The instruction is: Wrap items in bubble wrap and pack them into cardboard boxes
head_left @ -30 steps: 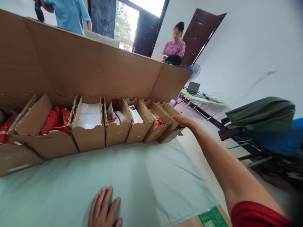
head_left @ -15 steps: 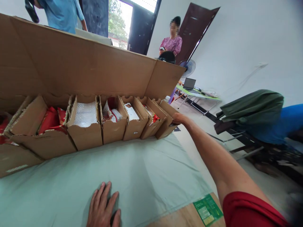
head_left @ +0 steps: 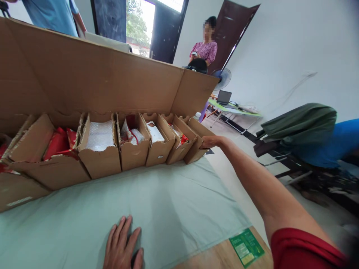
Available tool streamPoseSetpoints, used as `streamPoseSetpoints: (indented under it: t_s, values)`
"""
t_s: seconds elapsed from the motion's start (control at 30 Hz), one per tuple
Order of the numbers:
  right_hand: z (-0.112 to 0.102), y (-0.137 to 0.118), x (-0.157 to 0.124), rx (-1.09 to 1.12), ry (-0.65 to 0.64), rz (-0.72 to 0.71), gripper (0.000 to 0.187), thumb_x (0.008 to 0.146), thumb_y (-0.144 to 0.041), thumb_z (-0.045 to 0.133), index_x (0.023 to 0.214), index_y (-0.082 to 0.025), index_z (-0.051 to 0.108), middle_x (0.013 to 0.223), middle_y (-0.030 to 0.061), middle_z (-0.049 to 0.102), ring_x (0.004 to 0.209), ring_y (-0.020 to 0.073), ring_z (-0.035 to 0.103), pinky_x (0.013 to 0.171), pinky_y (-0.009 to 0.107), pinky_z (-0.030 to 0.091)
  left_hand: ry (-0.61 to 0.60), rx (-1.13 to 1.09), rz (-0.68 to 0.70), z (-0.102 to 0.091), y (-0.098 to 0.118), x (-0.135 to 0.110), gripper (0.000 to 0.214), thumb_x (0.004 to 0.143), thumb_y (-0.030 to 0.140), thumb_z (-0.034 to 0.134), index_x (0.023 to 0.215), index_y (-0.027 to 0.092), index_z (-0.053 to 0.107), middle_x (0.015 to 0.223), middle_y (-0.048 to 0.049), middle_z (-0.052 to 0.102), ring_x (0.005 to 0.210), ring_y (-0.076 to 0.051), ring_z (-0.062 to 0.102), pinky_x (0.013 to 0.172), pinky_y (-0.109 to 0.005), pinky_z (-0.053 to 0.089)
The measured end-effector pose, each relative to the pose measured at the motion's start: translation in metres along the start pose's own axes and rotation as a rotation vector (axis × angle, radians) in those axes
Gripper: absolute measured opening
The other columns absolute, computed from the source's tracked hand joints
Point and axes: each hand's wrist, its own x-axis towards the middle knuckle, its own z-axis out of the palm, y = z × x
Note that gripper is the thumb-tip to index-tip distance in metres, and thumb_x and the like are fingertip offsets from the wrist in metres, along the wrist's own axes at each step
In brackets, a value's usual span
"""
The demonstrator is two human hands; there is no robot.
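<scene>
My left hand [head_left: 122, 243] lies on the pale green cloth [head_left: 126, 194], fingers stretched out and holding nothing. At the far right end of a row of cardboard boxes, my right hand [head_left: 210, 142] reaches into the last box [head_left: 193, 152]. The wrist bends over its open top and the fingers are hidden inside. Beside it stands a box with a red and gold packet [head_left: 183, 140]. Farther left, the boxes hold a white carton [head_left: 155, 132], a red and white packet [head_left: 129, 132], a bubble-wrapped item [head_left: 100, 135] and red packets [head_left: 59, 144].
A tall cardboard panel [head_left: 112, 78] rises behind the boxes. Past it are a person in light blue [head_left: 50, 15] and a person in a pink top [head_left: 206, 52]. A green packet [head_left: 246, 247] lies at the table's near right corner. A laptop [head_left: 224, 97] sits on a far table.
My right hand has shifted slightly left and lower at the end box. My left hand stays put. The person in light blue has moved left.
</scene>
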Motion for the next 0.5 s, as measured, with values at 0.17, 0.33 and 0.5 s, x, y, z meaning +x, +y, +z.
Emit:
streamPoseSetpoints:
  t_s: [0.17,0.33,0.5]
  values:
    - [0.000,-0.004,-0.005,-0.019,0.000,0.014,0.016,0.076,-0.027,0.067,0.074,-0.015,0.078,0.075,0.0016,0.075,0.079,0.0213,0.067,0.072,0.027,0.053,0.022,-0.089,-0.155,0.004,0.012,0.001,0.035,0.088,0.023,0.053,0.120,0.023,0.066,0.138,-0.0179,0.061,0.132,-0.034,0.054,0.106,-0.054,0.044]
    - [0.004,-0.004,-0.007,-0.072,0.060,0.080,0.018,0.078,-0.025,0.066,0.084,-0.017,0.081,0.082,0.0036,0.078,0.083,0.0236,0.071,0.072,0.026,0.054,0.041,-0.140,-0.215,0.005,0.018,0.001,0.034,0.089,0.022,0.051,0.119,0.023,0.067,0.140,-0.0175,0.060,0.135,-0.034,0.052,0.110,-0.056,0.042]
    - [0.013,-0.001,-0.003,-0.172,0.186,0.184,0.025,0.082,-0.028,0.065,0.097,-0.015,0.081,0.088,0.0137,0.079,0.087,0.0292,0.075,0.070,0.029,0.055,0.008,-0.064,-0.062,0.000,0.003,0.000,0.039,0.085,0.025,0.059,0.123,0.022,0.067,0.140,-0.0179,0.061,0.133,-0.034,0.053,0.109,-0.051,0.042]
